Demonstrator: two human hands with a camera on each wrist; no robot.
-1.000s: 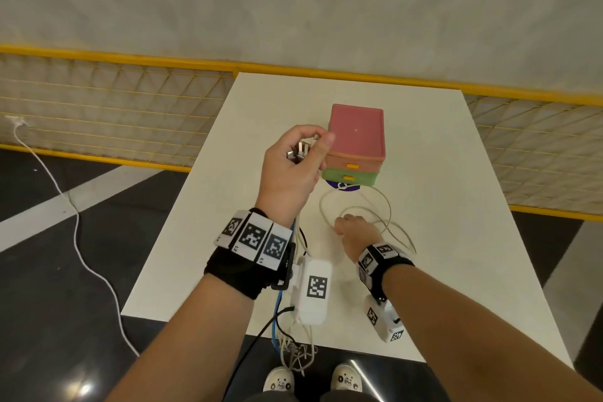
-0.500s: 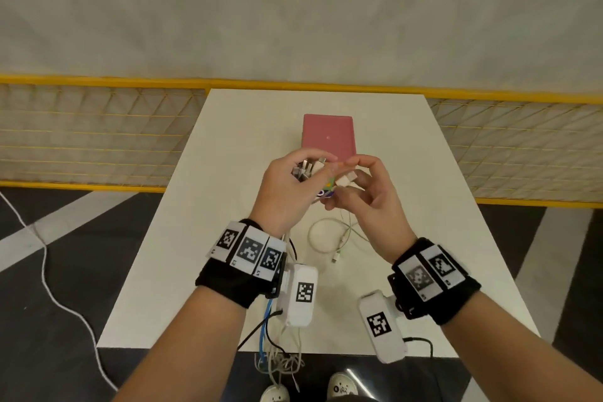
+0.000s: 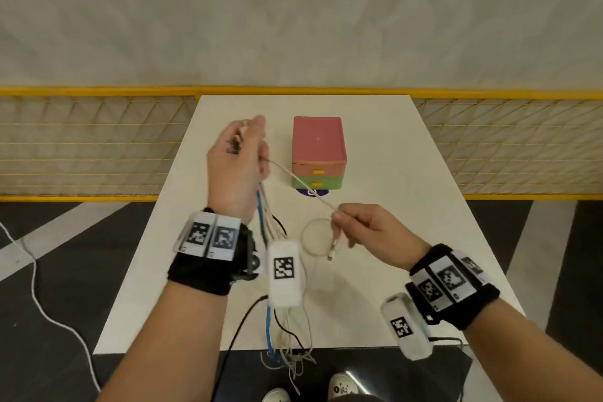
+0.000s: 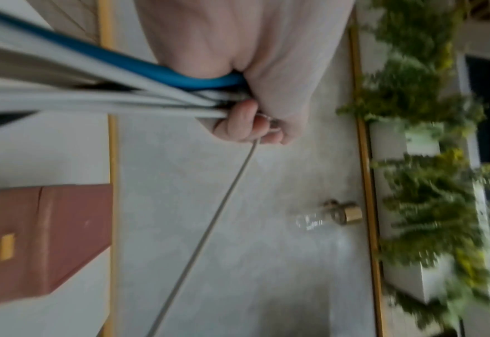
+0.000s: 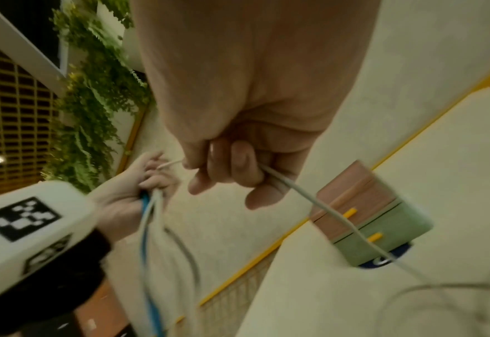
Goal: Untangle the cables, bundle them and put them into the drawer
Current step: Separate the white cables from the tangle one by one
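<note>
Left hand point(image 3: 235, 170) grips gathered cables point(image 3: 266, 222); right hand point(image 3: 368, 232) pinches one white cable point(image 3: 301, 183) taut (bundling unfinished, I'd say); drawers point(image 3: 318, 178) closed.

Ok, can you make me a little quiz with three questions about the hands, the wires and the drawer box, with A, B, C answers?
1. Where does the small stacked plastic drawer box stand?
A. on the white table
B. on the floor
C. on a chair

2. What colour is its top drawer?
A. black
B. pink
C. silver

3. What is the right hand doing?
A. resting flat
B. opening a drawer
C. pinching the thin white cable

Answers:
1 A, the box sits on the tabletop beyond the hands.
2 B, pink above, green below.
3 C, the cable runs from the right hand up to the left hand, which grips the bunch of cables, one of them blue.
</note>
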